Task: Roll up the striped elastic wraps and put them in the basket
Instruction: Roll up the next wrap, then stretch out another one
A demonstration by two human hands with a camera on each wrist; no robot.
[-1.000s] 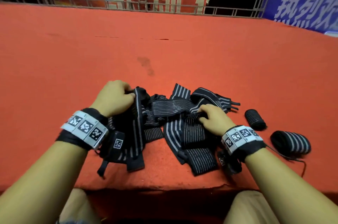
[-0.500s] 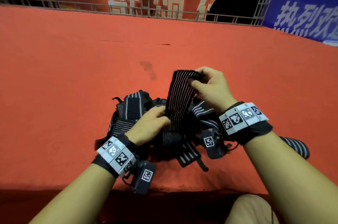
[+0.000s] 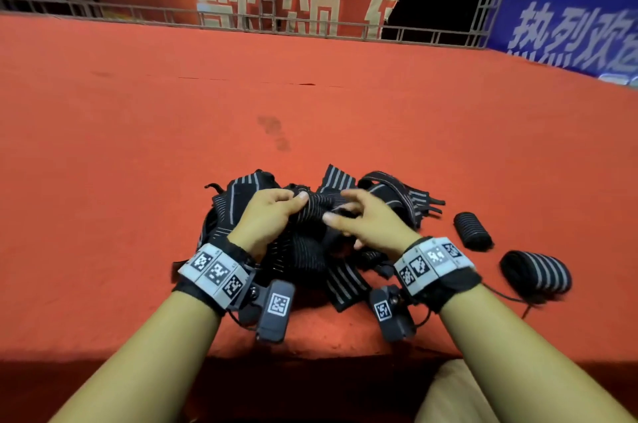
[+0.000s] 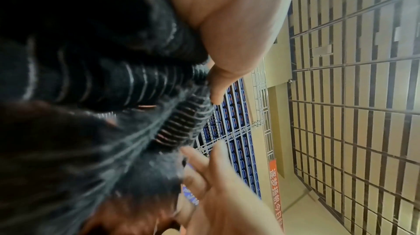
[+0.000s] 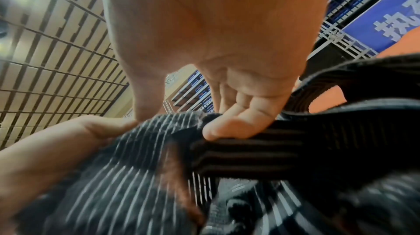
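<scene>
Head view: left hand (image 3: 267,215) and right hand (image 3: 366,222) both pinch one striped elastic wrap (image 3: 319,206) above the pile (image 3: 345,279).

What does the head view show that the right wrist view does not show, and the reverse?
Only the head view shows two finished rolls, a small one and a bigger one, on the red carpet.

Only the right wrist view shows the right fingers curled on the wrap's edge from below.

Both show the left hand and right hand holding one striped wrap.
</scene>
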